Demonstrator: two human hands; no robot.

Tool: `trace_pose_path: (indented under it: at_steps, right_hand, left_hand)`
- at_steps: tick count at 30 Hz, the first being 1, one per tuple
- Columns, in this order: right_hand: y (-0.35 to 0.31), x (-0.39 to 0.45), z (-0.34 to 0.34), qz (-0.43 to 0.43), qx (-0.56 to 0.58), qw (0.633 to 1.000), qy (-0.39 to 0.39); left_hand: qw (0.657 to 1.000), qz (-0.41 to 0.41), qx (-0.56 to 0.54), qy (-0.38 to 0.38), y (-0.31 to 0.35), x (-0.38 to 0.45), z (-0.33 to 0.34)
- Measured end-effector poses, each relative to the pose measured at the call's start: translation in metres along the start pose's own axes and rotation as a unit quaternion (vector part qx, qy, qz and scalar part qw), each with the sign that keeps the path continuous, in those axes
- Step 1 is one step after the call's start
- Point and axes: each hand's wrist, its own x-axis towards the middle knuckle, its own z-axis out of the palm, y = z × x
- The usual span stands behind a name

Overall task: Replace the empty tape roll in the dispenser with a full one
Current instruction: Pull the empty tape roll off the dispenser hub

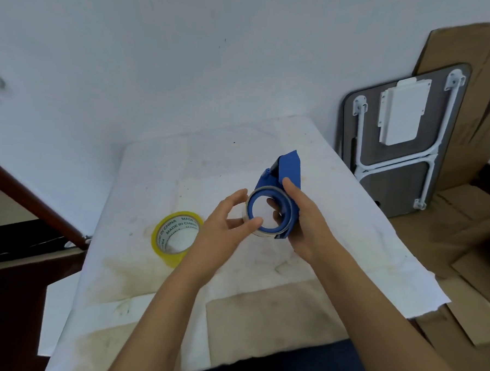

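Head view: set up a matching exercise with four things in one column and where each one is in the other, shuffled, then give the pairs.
Things:
1. blue tape dispenser
2. yellow tape roll
3. empty tape roll
4. folded table

Places:
A. leaning against the wall, on the right
B. flat on the white table cover
C. gripped in the right hand
D. on the dispenser's hub, with the left hand's fingers on its rim

Pairs: 1-C, 2-B, 3-D, 4-A

Table (335, 218) under stained white sheet (159, 164); yellow tape roll (175, 238) lying flat at nine o'clock of centre.
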Motion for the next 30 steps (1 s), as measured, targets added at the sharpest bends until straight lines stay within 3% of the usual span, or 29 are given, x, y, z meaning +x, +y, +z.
trace_pose_path:
  at_steps: [7, 12, 16, 22, 30]
  right_hand:
    - [-0.02, -0.015, -0.016, 0.011, -0.107, 0.992, -0.071]
    - [-0.024, -0.02, -0.022, 0.025, -0.091, 0.993, -0.069]
    - [-0.017, -0.023, -0.014, 0.026, -0.061, 0.997, -0.027]
    - [-0.017, -0.026, -0.005, 0.019, -0.092, 0.996, 0.0]
    - [-0.017, -0.026, -0.004, 0.019, -0.117, 0.993, 0.001]
  left_hand:
    - [0.997, -0.037, -0.044, -0.049, -0.005, -0.011, -0.02]
    - [0.999, -0.017, -0.032, -0.032, -0.005, -0.017, -0.023]
    - [0.996, 0.046, 0.078, 0.014, -0.006, -0.018, -0.01]
    - [0.952, 0.135, 0.273, -0.011, -0.009, -0.016, 0.002]
    - [0.962, 0.139, 0.233, 0.036, -0.014, -0.013, 0.005]
